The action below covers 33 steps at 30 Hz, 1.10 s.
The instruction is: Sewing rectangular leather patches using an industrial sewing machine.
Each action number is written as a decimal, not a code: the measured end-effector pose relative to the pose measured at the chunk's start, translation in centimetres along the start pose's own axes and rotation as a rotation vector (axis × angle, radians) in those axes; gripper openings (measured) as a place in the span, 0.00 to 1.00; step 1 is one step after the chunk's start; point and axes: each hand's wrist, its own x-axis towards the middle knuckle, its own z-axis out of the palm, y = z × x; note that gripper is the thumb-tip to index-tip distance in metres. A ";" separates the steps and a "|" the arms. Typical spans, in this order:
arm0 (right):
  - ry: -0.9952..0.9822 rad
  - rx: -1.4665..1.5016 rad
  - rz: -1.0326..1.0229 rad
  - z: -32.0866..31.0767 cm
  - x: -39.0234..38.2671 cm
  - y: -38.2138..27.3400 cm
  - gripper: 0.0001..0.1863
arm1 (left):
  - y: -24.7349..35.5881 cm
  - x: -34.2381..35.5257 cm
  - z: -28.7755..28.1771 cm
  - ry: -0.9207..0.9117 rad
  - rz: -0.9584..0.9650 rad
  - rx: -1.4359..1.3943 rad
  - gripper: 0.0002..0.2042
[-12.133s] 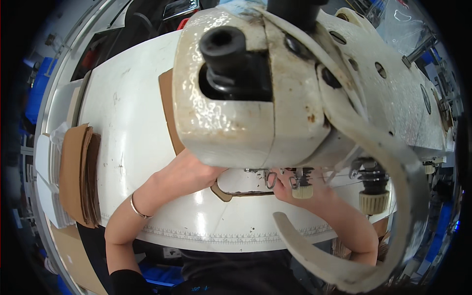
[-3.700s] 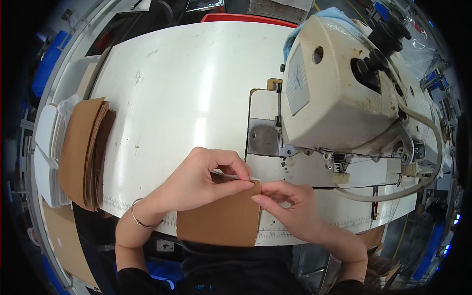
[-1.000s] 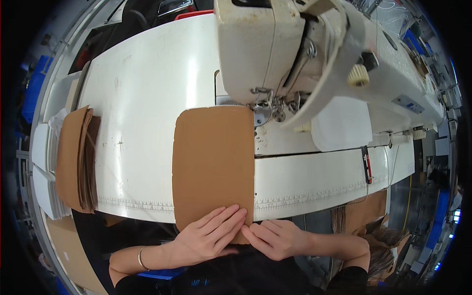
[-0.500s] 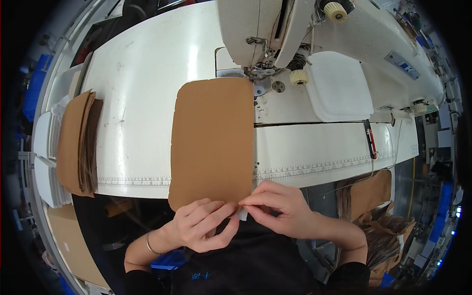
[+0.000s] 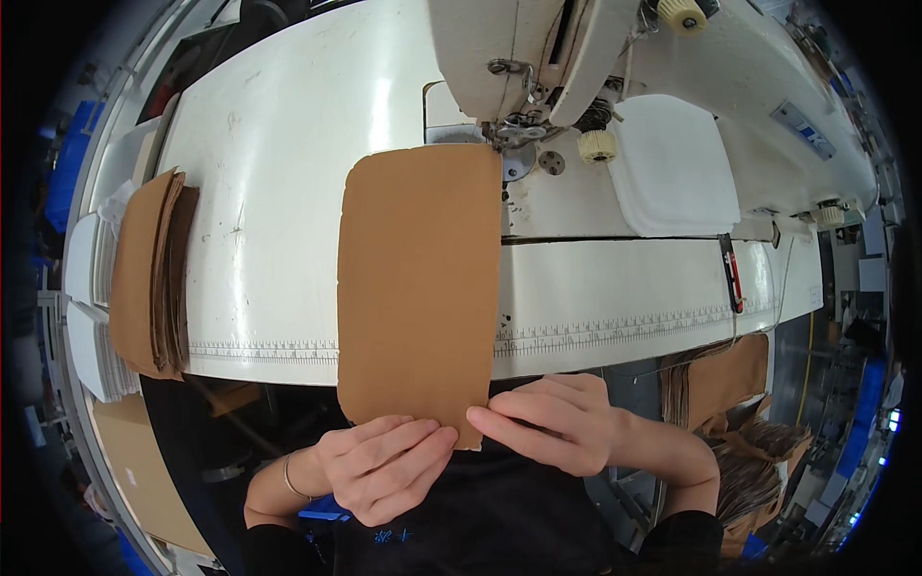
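Observation:
A long brown sheet [image 5: 420, 288] with rounded corners, like leather or card, lies lengthwise on the white sewing table. Its far right corner sits at the presser foot [image 5: 519, 132] of a white sewing machine [image 5: 552, 48]. The near end overhangs the table's front edge. There my left hand [image 5: 389, 468] grips the sheet's near edge, its fingers lying on top and the thumb out of sight. Opposite it, my right hand [image 5: 552, 422] has its fingertips closed on the right edge close to the near corner.
A stack of brown sheets [image 5: 144, 278] stands at the table's left end, beside white stacked pieces [image 5: 91, 346]. Right of the needle lie a translucent white sheet [image 5: 672, 168] and a red-and-black cutter [image 5: 733, 274]. More brown pieces [image 5: 725, 384] are below the table at right.
Both hands have moved slightly toward me and a little apart. The sheet's near right corner now shows between them, and the small white bit there is out of sight.

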 end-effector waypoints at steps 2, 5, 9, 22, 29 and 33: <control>0.012 -0.004 -0.014 -0.1 0.1 -0.1 0.17 | -0.1 0.0 -0.1 -0.022 0.014 -0.037 0.07; 0.037 -0.017 -0.041 0.0 0.2 -0.1 0.16 | -0.2 0.0 0.1 -0.006 0.036 -0.038 0.07; 0.091 -0.042 -0.091 0.3 0.3 -0.2 0.14 | -0.2 0.0 0.3 0.019 0.039 -0.018 0.03; -0.318 -0.350 -0.120 0.0 -1.9 -1.3 0.09 | -2.8 1.4 2.0 -0.375 -0.195 -0.455 0.10; -0.447 -0.492 -0.261 -1.6 -1.8 -0.2 0.12 | -8.4 4.6 5.3 -0.411 -0.404 -0.251 0.25; -0.483 -0.488 -0.253 -2.3 -0.9 1.7 0.12 | -11.0 5.6 6.3 -0.435 -0.394 -0.218 0.24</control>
